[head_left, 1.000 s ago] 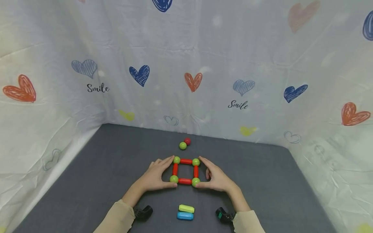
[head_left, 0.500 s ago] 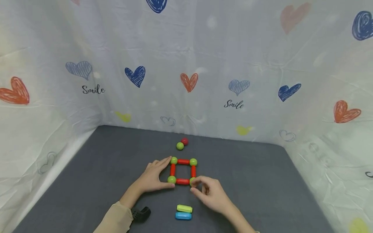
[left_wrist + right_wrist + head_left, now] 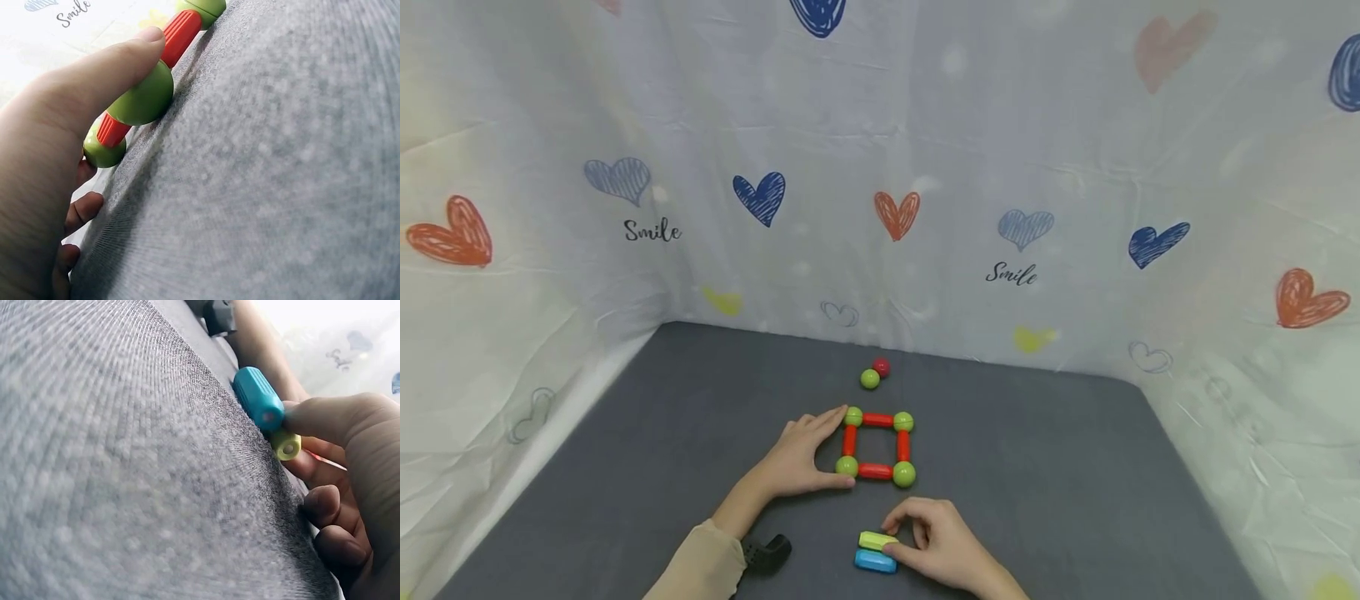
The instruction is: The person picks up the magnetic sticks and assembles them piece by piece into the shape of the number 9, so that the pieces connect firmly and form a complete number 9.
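A square of red magnetic rods [image 3: 876, 472] and green balls [image 3: 904, 474] lies flat on the dark cloth. My left hand [image 3: 797, 458] holds its left side, with the thumb on the near-left ball [image 3: 142, 100] and the index fingertip at the far-left ball [image 3: 853, 417]. Nearer to me, my right hand [image 3: 946, 546] pinches the right end of a yellow-green rod [image 3: 876, 541] between thumb and index finger; its other fingers are curled in. Against that rod lies a blue rod [image 3: 876, 561], close to the right thumb in the right wrist view.
Beyond the square, a loose green ball [image 3: 869, 379] and a red ball [image 3: 882, 367] sit together. The dark grey cloth [image 3: 1037, 450] covers the table. A white curtain [image 3: 940, 275] printed with hearts rises along its back and sides.
My right hand has let go of the square's right side and come toward me to the yellow-green rod. The left hand stays on the square's left side.
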### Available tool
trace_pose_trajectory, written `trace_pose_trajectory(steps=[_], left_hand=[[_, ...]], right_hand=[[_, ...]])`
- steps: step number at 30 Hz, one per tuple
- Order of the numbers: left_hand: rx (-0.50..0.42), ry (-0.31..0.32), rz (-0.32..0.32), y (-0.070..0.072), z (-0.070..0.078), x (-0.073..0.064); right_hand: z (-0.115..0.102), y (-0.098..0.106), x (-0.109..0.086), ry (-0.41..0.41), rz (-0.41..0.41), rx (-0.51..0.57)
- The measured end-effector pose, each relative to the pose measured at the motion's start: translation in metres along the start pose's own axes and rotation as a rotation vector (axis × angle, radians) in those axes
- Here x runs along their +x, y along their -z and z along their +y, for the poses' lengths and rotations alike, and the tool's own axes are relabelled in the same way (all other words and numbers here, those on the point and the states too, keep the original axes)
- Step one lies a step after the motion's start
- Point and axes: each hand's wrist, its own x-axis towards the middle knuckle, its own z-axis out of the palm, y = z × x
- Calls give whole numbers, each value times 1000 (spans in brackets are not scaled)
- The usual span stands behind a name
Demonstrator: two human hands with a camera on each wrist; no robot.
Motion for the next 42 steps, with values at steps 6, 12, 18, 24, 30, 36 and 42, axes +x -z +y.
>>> trace_pose_trajectory(steps=[6, 12, 18, 24, 30, 36, 42], left_hand=[[6, 8, -3, 0, 1, 0], [12, 4, -3, 1, 0, 1], [23, 5, -3, 1, 1, 2], [16, 9, 3, 1, 2, 1], [12, 3, 8, 0, 2, 0], [14, 2, 16, 1, 2, 0], [10, -12, 8, 1, 2, 0]], right_hand=[[0, 1, -1, 39, -37, -22], [-3, -1, 0, 26, -3, -48], [-7, -1, 1, -2, 56, -43], [-13, 7, 1, 14, 156, -65], [-19, 23, -7, -85, 312, -127], [-17, 31, -20, -294, 448, -115], [-10, 29, -23, -372, 523, -78]])
